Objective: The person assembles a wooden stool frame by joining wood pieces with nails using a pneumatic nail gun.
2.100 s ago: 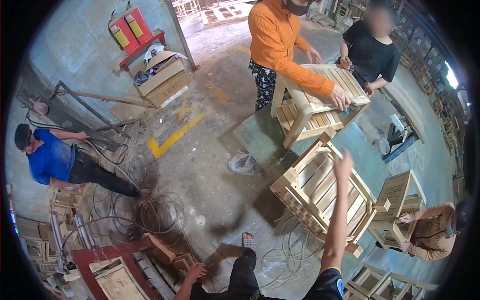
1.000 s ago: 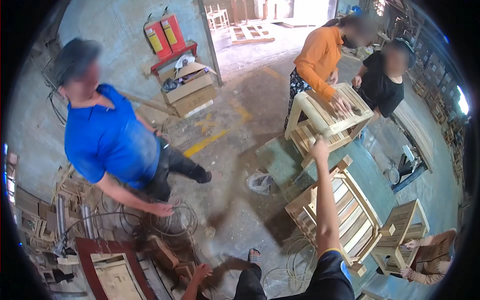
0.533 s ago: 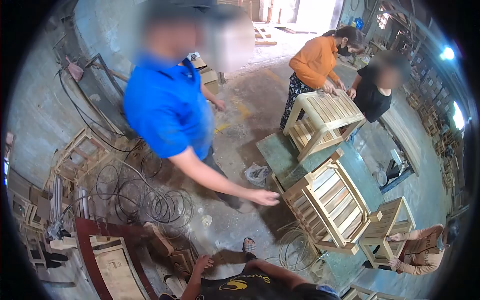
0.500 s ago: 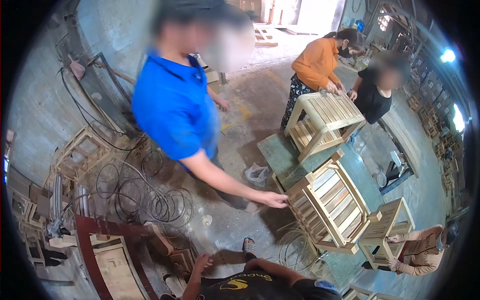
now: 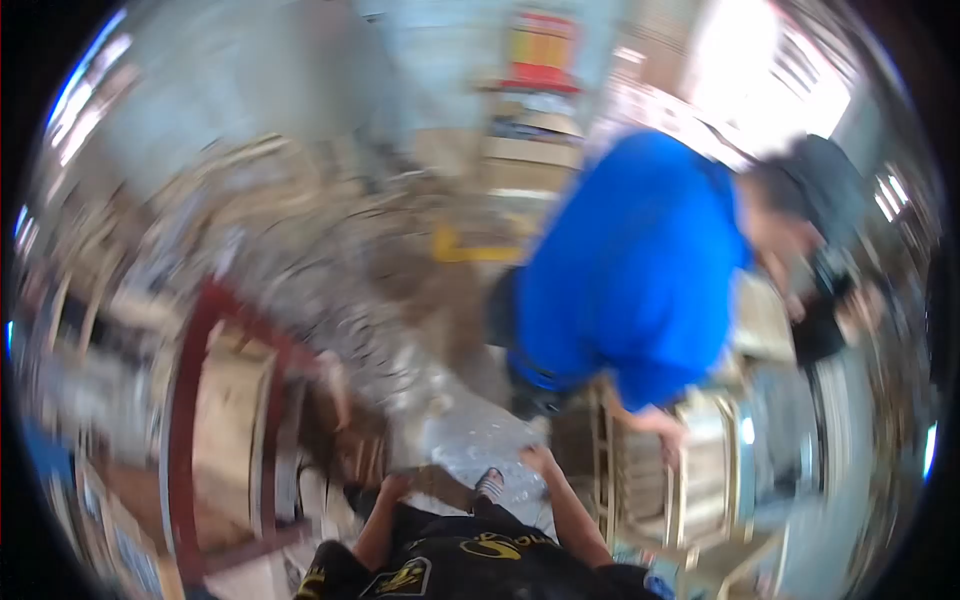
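My left hand (image 5: 396, 487) hangs low in front of my body, left of my sandalled foot (image 5: 490, 484); its fingers are blurred. Right of the foot, my right hand (image 5: 538, 459) is raised slightly over the floor, its fingers too smeared to read. No object shows clearly in either hand. To the right, a person in a blue shirt (image 5: 630, 270) bends over a slatted wooden piece (image 5: 705, 460), with one hand on or just above it.
A dark red frame (image 5: 185, 430) with pale wood inside stands at the left. Blurred coils (image 5: 350, 330) lie on the floor. Boxes (image 5: 530, 165) stand by the back wall. Another person's arm (image 5: 820, 335) shows at the right.
The view has swung left. The person in blue now appears further right and bends over the wooden piece. My right hand has come into view.
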The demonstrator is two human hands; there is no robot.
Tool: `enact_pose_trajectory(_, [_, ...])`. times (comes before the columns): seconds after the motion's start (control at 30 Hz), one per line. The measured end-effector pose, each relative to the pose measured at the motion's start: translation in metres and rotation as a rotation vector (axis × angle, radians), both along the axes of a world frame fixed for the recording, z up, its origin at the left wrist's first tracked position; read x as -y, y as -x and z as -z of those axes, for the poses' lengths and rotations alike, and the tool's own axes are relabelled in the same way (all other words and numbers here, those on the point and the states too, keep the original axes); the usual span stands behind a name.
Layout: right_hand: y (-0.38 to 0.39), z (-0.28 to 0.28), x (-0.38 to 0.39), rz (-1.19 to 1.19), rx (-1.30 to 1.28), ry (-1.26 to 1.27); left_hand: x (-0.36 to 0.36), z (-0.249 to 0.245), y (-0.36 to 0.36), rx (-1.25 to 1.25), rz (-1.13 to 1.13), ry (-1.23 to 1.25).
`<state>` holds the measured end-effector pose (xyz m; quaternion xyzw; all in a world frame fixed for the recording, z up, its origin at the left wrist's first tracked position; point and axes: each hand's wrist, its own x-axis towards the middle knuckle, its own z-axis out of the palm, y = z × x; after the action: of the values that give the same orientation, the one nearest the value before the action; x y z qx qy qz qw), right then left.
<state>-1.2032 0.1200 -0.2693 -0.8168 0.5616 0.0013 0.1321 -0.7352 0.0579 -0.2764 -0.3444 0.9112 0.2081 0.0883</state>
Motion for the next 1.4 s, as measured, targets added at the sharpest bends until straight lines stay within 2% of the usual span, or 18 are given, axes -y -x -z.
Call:
enact_pose_trajectory(0.03, [-0.003,0.057,-0.009,0.298,0.294,-0.501,-0.011,-0.001,-0.002,-0.13,-0.22,-0.055])
enact_pose_trajectory(0.1, [-0.019,0.082,-0.025,0.36,0.358,-0.801,-0.016,-0.008,0.006,-0.235,-0.734,-0.245])
enact_pose_trajectory(0.13, [-0.014,0.127,-0.031,0.237,0.573,-1.094,-0.003,-0.08,0.016,-0.107,-0.881,-0.41])
enact_pose_trajectory(0.17, [-0.062,0.083,-0.026,0.239,0.2,-1.01,0.002,-0.089,0.002,-0.229,-0.688,-0.245])
enact_pose_trajectory(0.2, [-0.084,0.08,-0.026,0.082,0.177,-0.937,0.009,-0.097,-0.011,-0.329,-0.497,-0.055])
enact_pose_trajectory(0.27, [-0.112,0.051,-0.027,-0.305,0.454,-0.865,0.019,-0.214,-0.021,-0.685,-1.1,-0.266])
enact_pose_trajectory(0.37, [-0.191,0.009,0.003,-0.387,0.463,-1.0,0.04,-0.315,-0.086,-0.83,-1.277,0.193])
enact_pose_trajectory(0.43, [-0.258,0.038,0.052,-0.591,-0.087,-1.041,0.05,-0.365,-0.155,-0.778,-1.455,0.558])
enact_pose_trajectory(0.5, [-0.313,-0.018,0.11,-0.621,0.164,-0.583,0.048,-0.399,-0.236,-0.755,-1.565,0.846])
enact_pose_trajectory(0.57, [-0.405,-0.147,0.181,-0.278,0.33,-0.761,0.045,-0.428,-0.317,-0.739,-1.627,1.072])
enact_pose_trajectory(0.6, [-0.44,-0.185,0.212,-0.237,0.564,-0.677,0.043,-0.441,-0.349,-0.845,-1.863,0.94])
enact_pose_trajectory(0.7, [-0.553,-0.315,0.311,-0.282,0.689,-0.415,0.044,-0.423,-0.448,-0.346,-1.885,1.152])
enact_pose_trajectory(0.73, [-0.596,-0.383,0.326,-0.242,0.657,-0.34,0.046,-0.409,-0.464,-0.304,-2.028,0.951])
enact_pose_trajectory(0.8, [-0.659,-0.415,0.378,-0.38,0.787,-0.15,0.053,-0.398,-0.477,-0.009,-2.196,0.427])
enact_pose_trajectory(0.87, [-0.717,-0.447,0.414,-0.527,0.722,0.091,0.055,-0.393,-0.482,0.025,-2.138,0.242])
enact_pose_trajectory(0.97, [-0.771,-0.439,0.464,-0.795,0.531,0.307,0.052,-0.398,-0.478,-0.021,-2.166,0.208])
enact_pose_trajectory(1.1, [-0.798,-0.397,0.47,-0.857,0.261,0.169,0.051,-0.402,-0.479,0.023,-2.136,-0.045])
enact_pose_trajectory(1.4, [-0.79,-0.386,0.469,-0.787,0.52,0.258,0.053,-0.398,-0.479,0.039,-2.175,-0.167])
